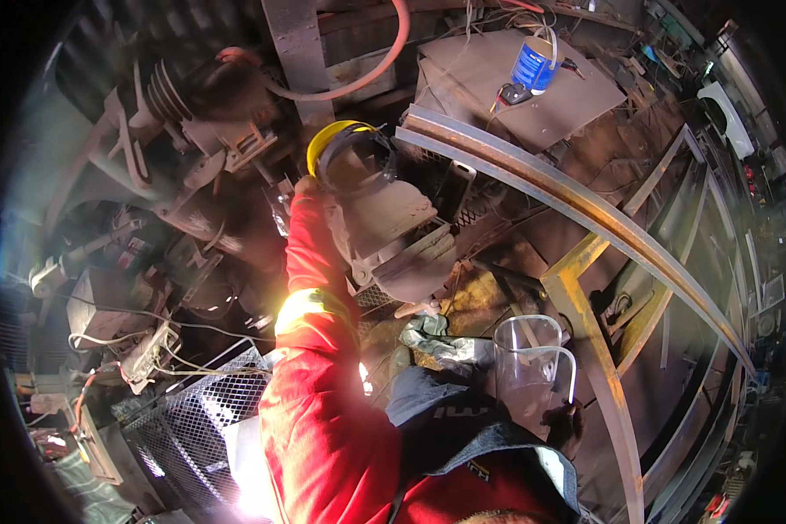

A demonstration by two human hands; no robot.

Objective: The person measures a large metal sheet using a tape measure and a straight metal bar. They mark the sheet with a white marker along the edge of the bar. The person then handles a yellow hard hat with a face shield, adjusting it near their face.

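My left arm, in a red sleeve with a reflective band, stretches forward. At its end my left hand (pixel 306 185) is closed on the rim of yellow face-shield headgear (pixel 330 138) with a black headband. The headgear is just above a dusty, rounded metal machine part (pixel 389 229). Low on the right, my right hand (pixel 565 423) is dark with shadow, and its fingers barely show. It is at the lower edge of a clear curved plastic piece with a pale edge strip (pixel 526 358), which looks like a visor. Whether its fingers grip the piece is hard to see.
A long steel channel (pixel 576 205) arcs across the right, above a rusty yellow-brown frame (pixel 585 306). A blue and white can (pixel 535 66) stands on a brown panel (pixel 476 74). Metal mesh (pixel 205 410) lies lower left beside bright glare. An orange hose (pixel 349 89) loops at the top.
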